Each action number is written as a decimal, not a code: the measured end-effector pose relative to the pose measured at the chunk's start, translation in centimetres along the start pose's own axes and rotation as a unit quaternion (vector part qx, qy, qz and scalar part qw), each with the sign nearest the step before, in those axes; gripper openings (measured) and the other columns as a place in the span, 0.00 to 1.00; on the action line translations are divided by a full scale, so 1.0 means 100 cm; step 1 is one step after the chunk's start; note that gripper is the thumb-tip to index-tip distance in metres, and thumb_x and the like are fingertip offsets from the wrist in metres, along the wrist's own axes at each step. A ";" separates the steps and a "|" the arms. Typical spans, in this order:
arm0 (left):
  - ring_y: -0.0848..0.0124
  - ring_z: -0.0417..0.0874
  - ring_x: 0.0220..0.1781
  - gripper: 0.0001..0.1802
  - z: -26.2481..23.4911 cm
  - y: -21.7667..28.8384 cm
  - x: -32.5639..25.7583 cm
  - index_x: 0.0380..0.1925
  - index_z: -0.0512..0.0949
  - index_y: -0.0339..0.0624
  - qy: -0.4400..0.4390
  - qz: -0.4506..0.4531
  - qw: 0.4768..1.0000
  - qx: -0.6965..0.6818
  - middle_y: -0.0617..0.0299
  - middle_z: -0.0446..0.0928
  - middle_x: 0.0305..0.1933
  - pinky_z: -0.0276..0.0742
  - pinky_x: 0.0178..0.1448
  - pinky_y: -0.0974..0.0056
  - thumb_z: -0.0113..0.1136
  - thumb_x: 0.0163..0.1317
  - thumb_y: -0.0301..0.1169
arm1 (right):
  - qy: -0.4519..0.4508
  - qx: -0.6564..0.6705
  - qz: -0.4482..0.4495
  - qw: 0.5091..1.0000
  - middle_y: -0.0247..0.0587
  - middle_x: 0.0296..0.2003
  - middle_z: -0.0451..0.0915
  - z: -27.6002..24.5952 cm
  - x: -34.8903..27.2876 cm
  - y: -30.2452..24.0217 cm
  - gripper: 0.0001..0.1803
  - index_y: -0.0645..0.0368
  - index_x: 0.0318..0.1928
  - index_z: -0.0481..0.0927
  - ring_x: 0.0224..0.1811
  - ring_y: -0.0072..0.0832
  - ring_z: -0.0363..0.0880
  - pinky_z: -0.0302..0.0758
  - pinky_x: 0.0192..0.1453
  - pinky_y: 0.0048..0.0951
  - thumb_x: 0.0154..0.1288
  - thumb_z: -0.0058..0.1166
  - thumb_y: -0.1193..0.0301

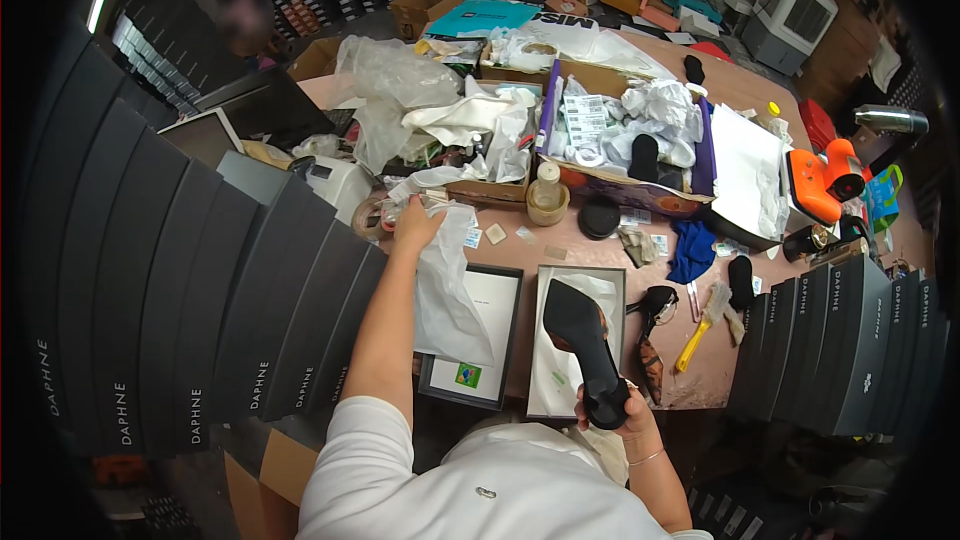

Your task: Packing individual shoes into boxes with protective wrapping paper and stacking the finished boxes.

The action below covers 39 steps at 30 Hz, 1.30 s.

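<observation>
My right hand [636,413] grips a black high-heeled shoe [574,322] by its heel end, with the sole facing up and the toe pointing away. The shoe hangs over an open shoe box [532,390] lined with white tissue paper. Farther off to the left, my left hand [416,227] is closed at the upper part of a thin white tissue sheet [445,285]; its fingertips are partly hidden. That sheet drapes over a dark-rimmed box part [515,305] with a white inside and a small green card [467,374]. A second shoe [651,365], dark and patterned, lies right of the lined box.
Tall stacks of dark shoe boxes [150,270] rise at left, with more boxes [835,340] at right. Behind are a paper-filled carton [630,180], a bottle [548,190] and a round black container [599,217]. A yellow-handled brush [697,340] and blue cloth [692,250] lie at right.
</observation>
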State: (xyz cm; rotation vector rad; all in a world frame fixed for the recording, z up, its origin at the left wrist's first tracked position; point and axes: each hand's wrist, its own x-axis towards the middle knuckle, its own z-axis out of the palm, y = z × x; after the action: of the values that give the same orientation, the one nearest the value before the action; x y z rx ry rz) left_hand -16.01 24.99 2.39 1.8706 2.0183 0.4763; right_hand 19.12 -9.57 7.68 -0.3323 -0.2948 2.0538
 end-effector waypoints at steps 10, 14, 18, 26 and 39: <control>0.59 0.75 0.31 0.10 -0.067 0.158 -0.152 0.17 0.73 0.35 -0.142 0.506 0.835 -0.165 0.56 0.73 0.26 0.72 0.35 0.59 0.62 0.52 0.25 | -0.009 -0.179 -0.037 0.983 0.51 0.46 0.79 0.052 -0.015 -0.051 0.51 0.72 0.57 0.69 0.45 0.35 0.79 0.74 0.53 0.32 0.38 0.74 0.50; 0.60 0.73 0.27 0.12 -0.104 0.137 -0.199 0.14 0.69 0.36 -0.194 0.546 0.791 -0.196 0.57 0.71 0.23 0.70 0.31 0.60 0.63 0.48 0.24 | 0.004 -0.186 0.051 0.981 0.41 0.53 0.76 0.044 -0.007 -0.032 0.48 0.72 0.64 0.63 0.53 0.25 0.75 0.70 0.59 0.28 0.46 0.71 0.61; 0.58 0.72 0.25 0.13 -0.087 0.080 -0.233 0.14 0.68 0.37 -0.039 0.374 0.909 -0.180 0.57 0.70 0.21 0.69 0.29 0.60 0.64 0.47 0.22 | 0.090 -0.286 0.115 0.947 0.36 0.48 0.76 0.056 0.034 0.003 0.38 0.66 0.66 0.63 0.47 0.21 0.73 0.71 0.55 0.23 0.58 0.62 0.66; 0.58 0.78 0.42 0.20 -0.062 0.040 -0.253 0.47 0.74 0.39 0.141 0.090 0.936 -0.309 0.50 0.72 0.48 0.76 0.43 0.61 0.61 0.51 0.18 | 0.041 -0.508 0.188 0.840 0.38 0.53 0.75 0.073 0.035 0.038 0.42 0.62 0.67 0.64 0.55 0.25 0.70 0.63 0.63 0.24 0.55 0.64 0.58; 0.63 0.78 0.31 0.20 -0.115 0.076 -0.282 0.36 0.82 0.38 0.016 0.432 0.865 -0.255 0.58 0.75 0.30 0.74 0.34 0.63 0.57 0.39 0.12 | 0.228 -0.223 -0.023 0.948 0.38 0.49 0.75 0.094 0.075 0.077 0.30 0.62 0.61 0.65 0.49 0.25 0.76 0.76 0.51 0.27 0.60 0.60 0.70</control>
State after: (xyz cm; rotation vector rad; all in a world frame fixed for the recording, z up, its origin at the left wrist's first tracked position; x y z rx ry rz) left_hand -12.77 -2.65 16.76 2.2807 0.7986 1.1326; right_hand 6.08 -7.36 12.98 -1.0494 -0.4710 1.7844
